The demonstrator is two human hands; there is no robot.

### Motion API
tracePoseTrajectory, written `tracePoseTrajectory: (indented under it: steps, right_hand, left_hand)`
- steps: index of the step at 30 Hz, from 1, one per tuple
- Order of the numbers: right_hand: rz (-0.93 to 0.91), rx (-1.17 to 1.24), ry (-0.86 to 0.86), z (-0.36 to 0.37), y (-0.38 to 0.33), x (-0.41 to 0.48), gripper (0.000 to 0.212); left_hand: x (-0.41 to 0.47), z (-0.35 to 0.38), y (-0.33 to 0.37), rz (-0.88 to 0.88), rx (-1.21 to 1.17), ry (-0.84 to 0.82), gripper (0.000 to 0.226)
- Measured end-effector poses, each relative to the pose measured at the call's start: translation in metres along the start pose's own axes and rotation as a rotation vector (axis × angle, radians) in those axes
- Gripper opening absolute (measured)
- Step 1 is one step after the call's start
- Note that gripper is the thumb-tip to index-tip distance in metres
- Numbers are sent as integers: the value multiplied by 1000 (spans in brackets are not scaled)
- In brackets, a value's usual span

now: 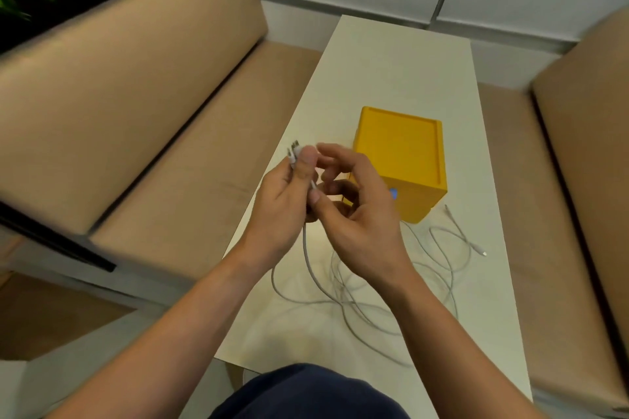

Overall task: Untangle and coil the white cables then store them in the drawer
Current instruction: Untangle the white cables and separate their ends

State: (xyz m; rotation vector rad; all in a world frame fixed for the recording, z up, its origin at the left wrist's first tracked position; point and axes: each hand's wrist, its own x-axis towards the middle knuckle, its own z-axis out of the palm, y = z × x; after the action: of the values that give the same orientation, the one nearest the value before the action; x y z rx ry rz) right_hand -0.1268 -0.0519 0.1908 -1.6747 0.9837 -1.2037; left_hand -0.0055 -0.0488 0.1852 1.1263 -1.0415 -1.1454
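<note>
White cables [343,292] lie in a loose tangle on the pale table [401,58], with free plug ends reaching toward the right. My left hand [289,201] grips the plug ends of the cables, which stick up above its thumb. My right hand [357,211] is beside it, thumb and curled fingers pinching the cable just below the plugs. From both hands the cables hang down to the tangle. A yellow drawer box [405,150] stands just behind my right hand, its front partly hidden by it.
Tan cushioned benches [143,119] flank the table on the left and right. A white wall panel runs behind the table's far end. Green foliage shows at the top left. My dark-clothed lap is at the bottom edge.
</note>
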Motion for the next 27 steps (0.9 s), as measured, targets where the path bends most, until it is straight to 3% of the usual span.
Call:
tracePoseTrajectory:
  steps: [3, 6, 8, 10, 13, 16, 20, 23, 27]
  right_hand:
    - [134, -1, -51, -5, 7, -2, 45]
    - [204, -226, -354, -20, 23, -3, 23]
    - [202, -460, -513, -32, 40, -7, 31]
    - [240, -614, -556, -48, 57, -8, 42]
    - [317, -621, -523, -74, 70, -9, 41]
    - [312, -428, -333, -88, 59, -8, 37]
    - [60, -557, -259, -85, 37, 2, 46]
    - [-109, -667, -213, -76, 21, 7, 36]
    - [-160, -586, -158, -75, 9, 7, 27]
  left_hand:
    - [4, -1, 6, 61, 21, 135, 48]
    - [9, -2, 20, 87, -46, 175, 46]
    - [11, -5, 33, 55, -216, 166, 47]
    - [14, -12, 47, 18, -278, 207, 48]
    - [18, -31, 61, 25, -218, 284, 49]
    - [21, -48, 59, 66, -61, 249, 52]
    - [16, -40, 35, 144, 363, 75, 45]
    - [8, -16, 22, 170, 594, -128, 30]
    - [6, -4, 18, 198, 798, -290, 40]
